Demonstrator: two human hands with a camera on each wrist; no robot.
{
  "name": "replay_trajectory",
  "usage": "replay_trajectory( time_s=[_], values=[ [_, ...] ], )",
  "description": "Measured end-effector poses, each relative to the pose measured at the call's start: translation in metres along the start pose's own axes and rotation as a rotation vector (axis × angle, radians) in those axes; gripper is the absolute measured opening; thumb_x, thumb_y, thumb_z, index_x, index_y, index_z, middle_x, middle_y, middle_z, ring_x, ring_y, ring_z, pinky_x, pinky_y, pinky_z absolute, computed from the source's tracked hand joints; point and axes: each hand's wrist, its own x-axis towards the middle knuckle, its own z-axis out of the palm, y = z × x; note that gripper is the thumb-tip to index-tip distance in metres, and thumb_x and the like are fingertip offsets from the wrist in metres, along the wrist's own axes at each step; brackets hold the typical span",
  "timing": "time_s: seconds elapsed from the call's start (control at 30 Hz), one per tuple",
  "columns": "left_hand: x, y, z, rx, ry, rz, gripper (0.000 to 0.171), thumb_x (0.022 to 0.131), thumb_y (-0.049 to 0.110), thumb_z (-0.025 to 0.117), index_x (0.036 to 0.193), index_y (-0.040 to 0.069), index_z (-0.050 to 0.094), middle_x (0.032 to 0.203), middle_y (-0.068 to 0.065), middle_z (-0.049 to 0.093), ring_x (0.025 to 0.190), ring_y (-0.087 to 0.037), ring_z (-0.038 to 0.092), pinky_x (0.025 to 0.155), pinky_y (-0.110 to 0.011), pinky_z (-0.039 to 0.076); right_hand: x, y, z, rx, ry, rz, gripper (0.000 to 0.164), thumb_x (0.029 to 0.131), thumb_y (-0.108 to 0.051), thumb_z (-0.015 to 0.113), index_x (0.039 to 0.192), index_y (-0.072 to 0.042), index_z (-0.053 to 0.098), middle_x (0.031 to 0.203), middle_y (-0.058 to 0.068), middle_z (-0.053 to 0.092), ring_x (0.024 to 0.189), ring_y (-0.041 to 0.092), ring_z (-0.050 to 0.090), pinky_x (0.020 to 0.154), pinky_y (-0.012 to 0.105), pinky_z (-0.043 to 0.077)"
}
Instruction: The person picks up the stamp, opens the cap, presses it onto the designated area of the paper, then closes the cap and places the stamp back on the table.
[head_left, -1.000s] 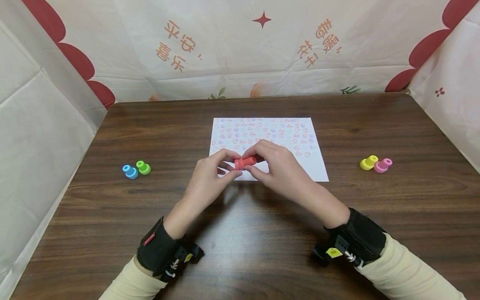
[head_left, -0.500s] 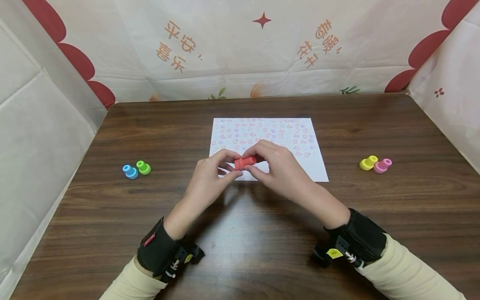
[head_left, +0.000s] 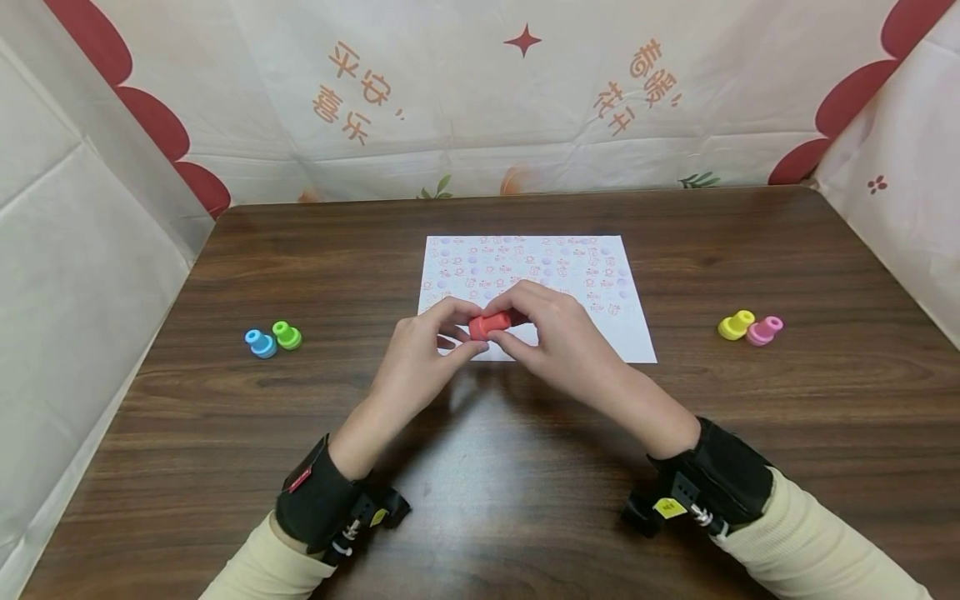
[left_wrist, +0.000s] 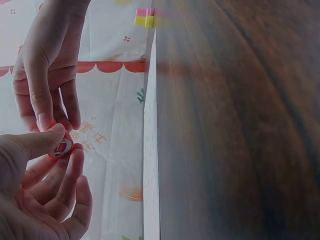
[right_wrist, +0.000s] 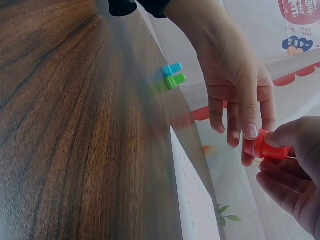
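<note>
A small red toy stamp (head_left: 489, 325) is held sideways between the two hands, above the near part of a white paper sheet (head_left: 611, 340). My left hand (head_left: 420, 357) pinches its wider end between thumb and fingers. From the other side my right hand (head_left: 566, 340) pinches the narrower handle end. In the left wrist view the round end of the stamp (left_wrist: 61, 148) shows a pale ring with a reddish middle. The right wrist view shows the stamp (right_wrist: 272, 148) with the fingertips of both hands on it. Rows of small red and purple prints cover most of the sheet.
On the brown wooden table (head_left: 480, 500), a blue stamp (head_left: 260, 344) and a green stamp (head_left: 287, 335) stand at the left. A yellow stamp (head_left: 737, 325) and a pink stamp (head_left: 765, 331) stand at the right. A printed white cloth (head_left: 465, 92) hangs behind.
The narrow gap in the red stamp, near its wider end, has closed as its two parts came together. Both hands keep nearly the same place.
</note>
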Motion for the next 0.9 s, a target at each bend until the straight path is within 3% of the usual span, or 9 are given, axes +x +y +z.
replay_trajectory(
  time_s=[0.67, 0.9],
  values=[
    [-0.0004, -0.0007, 0.0002, -0.002, -0.017, 0.012, 0.030, 0.081, 0.015, 0.076, 0.108, 0.009, 0.065, 0.099, -0.007, 0.075, 0.081, -0.015, 0.066, 0.076, -0.041, 0.061, -0.0019, 0.0010, -0.0021, 0.026, -0.012, -0.012, 0.021, 0.082, -0.013, 0.075, 0.101, -0.008, 0.066, 0.095, 0.002, 0.069, 0.087, 0.010, 0.063, 0.078, 0.037, 0.059],
    [-0.0003, -0.0021, -0.0030, 0.006, 0.013, 0.029, 0.029, 0.080, 0.014, 0.077, 0.106, 0.008, 0.066, 0.096, -0.008, 0.075, 0.079, -0.016, 0.067, 0.073, -0.044, 0.061, -0.0030, 0.0039, -0.0057, -0.002, -0.017, 0.016, 0.023, 0.082, -0.014, 0.075, 0.103, -0.010, 0.066, 0.096, 0.000, 0.068, 0.087, 0.008, 0.063, 0.079, 0.035, 0.059]
  ],
)
